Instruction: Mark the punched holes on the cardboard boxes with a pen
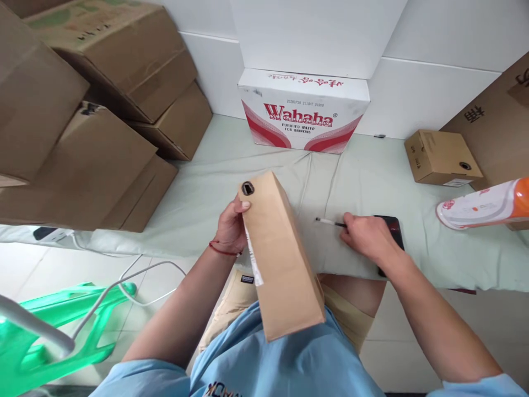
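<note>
- Head view, principal item: one long brown cardboard box, in front of the torso at the near edge of the cloth-covered surface. Long axis running from upper left, at the far end, to lower right, at the near end. Whether it rests on the lap cannot be told.
- Box, details: dark-rimmed hole near the far left corner; white label along the left side.
- Left hand, red cord at wrist: closed about the box's far left edge, thumb pressed on the upper face just below the hole; remaining fingers largely hidden. This hand is the nearer to the box, being in contact with it.
- Right hand: fingers curled in, pinching one end of a slim black-and-white pen; apart from the box, to its right. The pen's free end points left, towards the box, its line crossing the box's long axis rather than following it.
- Beside the right hand: dark phone-like device, partly covered by hand and wrist; contact cannot be told.
- Surroundings: red-and-white Wahaha carton beyond, against the wall; stacked brown cartons at left; small brown box and orange-and-white cylinder at right.
</note>
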### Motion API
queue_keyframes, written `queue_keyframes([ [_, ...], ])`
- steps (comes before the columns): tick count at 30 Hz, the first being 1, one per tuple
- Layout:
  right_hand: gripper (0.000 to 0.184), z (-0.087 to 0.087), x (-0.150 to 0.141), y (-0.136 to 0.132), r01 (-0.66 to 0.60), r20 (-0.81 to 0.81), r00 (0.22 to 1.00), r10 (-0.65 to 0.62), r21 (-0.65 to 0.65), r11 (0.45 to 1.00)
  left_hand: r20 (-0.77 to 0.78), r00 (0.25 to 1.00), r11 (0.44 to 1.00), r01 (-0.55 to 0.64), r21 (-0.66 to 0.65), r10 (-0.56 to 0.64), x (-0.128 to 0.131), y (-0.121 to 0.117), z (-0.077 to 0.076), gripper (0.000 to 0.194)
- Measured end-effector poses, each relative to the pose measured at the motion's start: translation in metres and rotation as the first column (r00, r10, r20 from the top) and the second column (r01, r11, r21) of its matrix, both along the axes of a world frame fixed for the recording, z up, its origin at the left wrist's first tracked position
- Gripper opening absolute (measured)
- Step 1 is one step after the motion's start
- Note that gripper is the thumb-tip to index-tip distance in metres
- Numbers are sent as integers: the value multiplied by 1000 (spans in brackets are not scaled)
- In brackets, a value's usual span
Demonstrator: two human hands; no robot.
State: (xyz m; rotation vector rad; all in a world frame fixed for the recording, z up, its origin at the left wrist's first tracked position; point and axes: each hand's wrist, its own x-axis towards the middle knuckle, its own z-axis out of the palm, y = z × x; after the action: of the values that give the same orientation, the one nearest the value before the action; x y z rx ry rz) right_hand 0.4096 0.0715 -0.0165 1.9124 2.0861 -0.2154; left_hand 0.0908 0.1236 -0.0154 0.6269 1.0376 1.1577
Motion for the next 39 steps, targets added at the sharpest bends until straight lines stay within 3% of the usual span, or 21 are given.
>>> queue_keyframes([
  [2, 13, 9, 15, -8, 151, -156, 980, -121, 202, 968, 19, 994, 994, 102, 30, -103, 8, -1, 1, 52],
  [4, 6, 20, 26, -16, 387, -491, 854, -173, 376, 842, -14, 983, 980, 181, 86, -180, 19, -2, 0, 51],
  [6, 13, 32, 26, -22, 605, -830, 553, -67, 346, 717, -69, 969, 958, 246, 148, -238, 33, -2, -5, 48],
  [7, 13, 37, 21, -24, 671, -931, 364, -4, 259, 695, -98, 960, 945, 277, 175, -263, 40, -2, -9, 50],
  [9, 11, 47, 2, -24, 684, -999, 27, 35, 44, 728, -180, 941, 925, 322, 203, -288, 55, -4, -17, 59],
  [10, 13, 51, -9, -22, 646, -996, -85, 9, -48, 762, -241, 928, 921, 334, 200, -284, 61, -5, -21, 66],
  [12, 20, 56, -32, -17, 538, -980, -178, -86, -170, 826, -390, 888, 925, 333, 184, -242, 70, -11, -27, 77],
  [15, 20, 57, -54, -3, 419, -970, -201, -140, -214, 883, -599, 800, 924, 259, 281, -42, 75, -27, -24, 82],
  [17, 15, 55, -60, 9, 408, -977, -183, -113, -180, 895, -654, 739, 854, 227, 469, 162, 75, -43, -17, 69],
  [19, 13, 52, -64, 23, 410, -989, -125, -84, -129, 903, -638, 724, 690, 323, 648, 261, 76, -61, -10, 42],
  [22, 15, 47, -69, 41, 378, -996, 42, -84, -62, 924, -667, 726, 380, 577, 723, 167, 81, -78, -14, 15],
  [24, 15, 42, -73, 48, 376, -987, 139, -84, -25, 926, -667, 719, 262, 617, 742, 193, 87, -80, -29, 18],
  [27, 14, 34, -79, 51, 451, -991, 135, -23, 41, 891, -527, 774, 144, 511, 847, 350, 96, -76, -56, 29],
  [29, 17, 29, -82, 49, 517, -994, 99, 45, 90, 851, -441, 809, 100, 439, 893, 388, 102, -72, -70, 31],
  [31, 15, 27, -82, 47, 551, -992, 94, 80, 119, 826, -402, 828, 112, 391, 914, 392, 106, -71, -76, 30],
  [36, 5, 31, -80, 41, 531, -988, 137, 71, 134, 837, -353, 851, 116, 334, 935, 388, 111, -71, -76, 28],
  [39, 12, 31, -81, 40, 513, -981, 175, 88, 167, 842, -327, 859, 110, 309, 945, 393, 113, -70, -76, 27],
])
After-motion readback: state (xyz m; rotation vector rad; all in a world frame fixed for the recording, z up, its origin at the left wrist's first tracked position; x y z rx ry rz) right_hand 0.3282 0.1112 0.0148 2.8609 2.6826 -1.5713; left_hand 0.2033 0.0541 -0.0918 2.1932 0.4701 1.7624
